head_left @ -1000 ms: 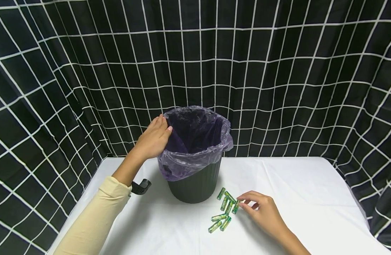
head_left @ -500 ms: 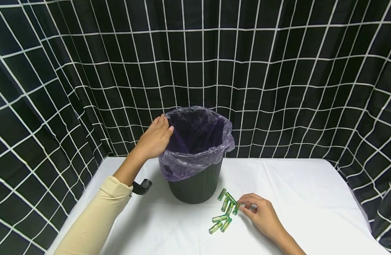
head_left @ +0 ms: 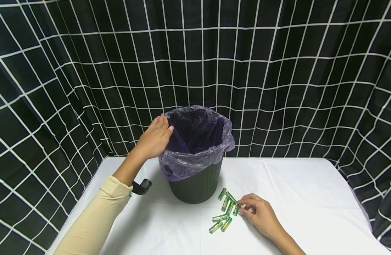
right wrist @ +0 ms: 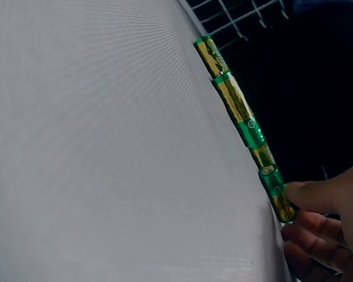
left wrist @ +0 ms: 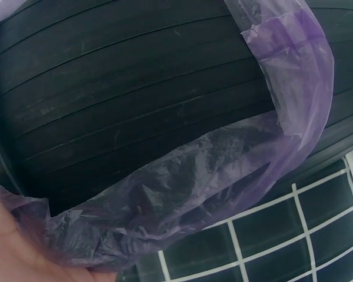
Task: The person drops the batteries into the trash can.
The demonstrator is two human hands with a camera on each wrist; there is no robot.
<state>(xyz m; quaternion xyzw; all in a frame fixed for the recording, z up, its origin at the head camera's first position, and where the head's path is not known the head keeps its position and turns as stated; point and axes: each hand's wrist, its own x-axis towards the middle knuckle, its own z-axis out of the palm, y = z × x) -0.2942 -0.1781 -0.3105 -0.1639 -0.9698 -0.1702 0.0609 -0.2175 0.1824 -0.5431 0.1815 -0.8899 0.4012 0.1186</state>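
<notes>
In the head view my left hand (head_left: pixel 154 139) rests along the left rim of a dark ribbed trash can (head_left: pixel 195 189), its fingers fairly straight and the thumb by the inner edge. A purple translucent bag (head_left: pixel 185 164) lines the can and folds over its rim. The left wrist view shows part of that hand (left wrist: pixel 23 247) against the bag. My right hand (head_left: pixel 260 216) is low over the table, thumb and fingers pinching a green-and-gold battery (head_left: pixel 236 209). Several similar batteries (head_left: pixel 220 218) lie loosely grouped to the left of it.
A white cloth (head_left: pixel 297 198) covers the table. Black curtains (head_left: pixel 278 88) with a white grid stand behind and at both sides. The black wrist camera mount (head_left: pixel 142 186) juts from my left wrist beside the can.
The view shifts slightly. My right hand stays at the same battery, its fingers drawn in a little closer. My left hand keeps its place on the rim.
</notes>
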